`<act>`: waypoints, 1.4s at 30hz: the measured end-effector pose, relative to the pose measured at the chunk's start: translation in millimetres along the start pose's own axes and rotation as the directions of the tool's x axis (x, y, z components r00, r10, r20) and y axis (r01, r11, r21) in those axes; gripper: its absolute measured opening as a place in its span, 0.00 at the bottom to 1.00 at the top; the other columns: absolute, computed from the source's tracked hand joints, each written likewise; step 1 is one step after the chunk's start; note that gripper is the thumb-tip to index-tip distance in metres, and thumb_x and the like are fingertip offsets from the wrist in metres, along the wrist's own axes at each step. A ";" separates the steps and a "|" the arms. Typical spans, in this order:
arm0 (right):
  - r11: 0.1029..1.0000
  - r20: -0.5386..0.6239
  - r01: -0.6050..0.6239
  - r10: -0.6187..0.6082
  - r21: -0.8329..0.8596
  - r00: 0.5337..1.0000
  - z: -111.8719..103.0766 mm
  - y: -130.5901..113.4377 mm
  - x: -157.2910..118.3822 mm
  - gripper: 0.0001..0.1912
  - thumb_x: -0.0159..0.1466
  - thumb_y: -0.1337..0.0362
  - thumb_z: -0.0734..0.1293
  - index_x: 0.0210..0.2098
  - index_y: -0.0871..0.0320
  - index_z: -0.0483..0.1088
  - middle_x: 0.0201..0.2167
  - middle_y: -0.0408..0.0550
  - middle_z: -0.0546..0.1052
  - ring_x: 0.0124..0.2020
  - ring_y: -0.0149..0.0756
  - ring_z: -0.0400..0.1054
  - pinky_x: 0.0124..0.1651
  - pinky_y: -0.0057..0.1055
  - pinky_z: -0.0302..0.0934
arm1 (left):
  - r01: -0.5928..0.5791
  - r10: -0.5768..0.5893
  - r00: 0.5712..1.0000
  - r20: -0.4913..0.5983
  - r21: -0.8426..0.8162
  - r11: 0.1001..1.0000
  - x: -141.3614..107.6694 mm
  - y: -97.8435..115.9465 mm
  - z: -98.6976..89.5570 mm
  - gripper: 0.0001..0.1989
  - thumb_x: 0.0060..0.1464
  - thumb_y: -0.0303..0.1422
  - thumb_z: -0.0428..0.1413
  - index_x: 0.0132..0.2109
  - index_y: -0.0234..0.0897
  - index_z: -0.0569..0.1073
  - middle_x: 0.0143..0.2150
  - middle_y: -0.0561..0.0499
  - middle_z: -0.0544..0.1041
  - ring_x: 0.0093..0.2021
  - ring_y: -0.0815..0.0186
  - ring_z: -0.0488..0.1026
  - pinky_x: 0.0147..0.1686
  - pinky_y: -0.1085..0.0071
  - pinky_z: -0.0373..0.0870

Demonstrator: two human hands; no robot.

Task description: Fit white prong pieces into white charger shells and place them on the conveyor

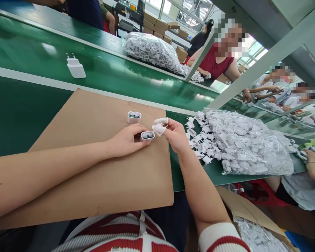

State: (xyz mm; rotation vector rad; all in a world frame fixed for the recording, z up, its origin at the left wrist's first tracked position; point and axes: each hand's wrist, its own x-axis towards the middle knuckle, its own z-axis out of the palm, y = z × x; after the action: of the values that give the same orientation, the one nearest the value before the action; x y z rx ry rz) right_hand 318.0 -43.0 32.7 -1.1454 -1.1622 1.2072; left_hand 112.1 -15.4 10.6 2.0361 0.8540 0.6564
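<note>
My left hand [127,140] rests on a brown cardboard sheet [99,178], its thumb and fingers closed around a white charger housing [147,136]. The housing's open end faces up toward me, with a circuit board showing inside. Just right of it, my right hand [174,134] is pinched, white finger cots covering its thumb and forefinger. Whatever sits between those fingertips blends with the white cots, so I cannot make it out. A second open charger housing [134,117] stands on the cardboard, slightly beyond my left hand.
To the right lie loose white plug caps [203,140] beside a clear bag of plug caps [246,143]. A white charger [76,68] with two pins lies on the green conveyor belt [105,75]. Across it are another full bag [153,50] and a person in red [216,61].
</note>
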 end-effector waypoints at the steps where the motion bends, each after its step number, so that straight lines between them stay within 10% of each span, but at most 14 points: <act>1: 1.000 -0.021 0.013 -0.013 0.001 1.000 0.4 -0.3 -0.4 0.16 0.50 0.63 0.76 0.40 0.55 0.78 0.36 0.44 0.79 0.31 0.30 0.69 0.35 0.30 0.66 | 0.002 -0.002 1.000 -0.002 0.003 1.000 0.1 0.2 0.1 0.19 0.56 0.46 0.61 0.49 0.39 0.76 0.49 0.46 0.77 0.49 0.56 0.74 0.48 0.62 0.74; 10: 0.983 0.134 0.087 -0.066 -0.159 0.989 3.5 -16.6 -15.2 0.15 0.55 0.60 0.77 0.41 0.54 0.76 0.39 0.46 0.79 0.39 0.37 0.73 0.45 0.37 0.69 | 0.003 -0.004 1.000 -0.023 -0.041 0.999 0.3 -4.6 3.0 0.18 0.55 0.45 0.61 0.47 0.39 0.78 0.50 0.48 0.75 0.48 0.58 0.74 0.48 0.65 0.74; 14: 0.682 0.182 0.384 -0.351 -0.622 0.919 4.5 -13.3 -19.3 0.06 0.62 0.67 0.70 0.39 0.53 0.76 0.36 0.46 0.76 0.39 0.38 0.67 0.44 0.37 0.64 | 0.011 -0.012 1.000 -0.012 -0.050 0.999 0.0 -3.0 2.3 0.17 0.56 0.46 0.61 0.46 0.40 0.78 0.50 0.48 0.75 0.46 0.60 0.74 0.46 0.65 0.74; 18: 0.429 0.352 0.478 -0.342 -0.766 0.872 6.9 -10.3 -18.0 0.08 0.61 0.74 0.64 0.33 0.54 0.70 0.34 0.47 0.71 0.41 0.41 0.65 0.42 0.36 0.61 | -0.008 0.007 1.000 -0.011 -0.048 0.999 -0.2 -2.2 1.6 0.16 0.57 0.47 0.60 0.43 0.40 0.79 0.50 0.48 0.75 0.49 0.57 0.73 0.50 0.62 0.73; 30: 0.410 0.420 0.575 -0.411 -0.708 0.809 2.0 -3.1 -12.7 0.11 0.61 0.75 0.62 0.28 0.54 0.60 0.31 0.45 0.65 0.37 0.37 0.63 0.37 0.32 0.58 | -0.038 0.038 0.999 -0.005 -0.051 0.998 0.3 -4.4 1.5 0.12 0.58 0.43 0.61 0.42 0.40 0.79 0.48 0.50 0.75 0.48 0.59 0.73 0.49 0.64 0.72; 42: 0.344 0.396 0.469 -0.263 -0.814 0.880 16.8 -22.1 -4.5 0.12 0.51 0.80 0.60 0.23 0.56 0.59 0.27 0.42 0.62 0.30 0.33 0.59 0.32 0.30 0.47 | -0.011 0.010 1.000 -0.018 -0.018 1.000 2.0 -6.0 3.6 0.15 0.57 0.45 0.61 0.40 0.38 0.76 0.46 0.49 0.74 0.47 0.58 0.72 0.47 0.63 0.70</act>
State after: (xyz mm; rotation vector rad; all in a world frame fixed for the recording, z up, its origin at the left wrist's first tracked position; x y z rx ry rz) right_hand 302.6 -47.9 55.7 -1.3922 -2.2440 0.2281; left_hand 113.9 -13.0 4.0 2.0224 0.8452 0.6865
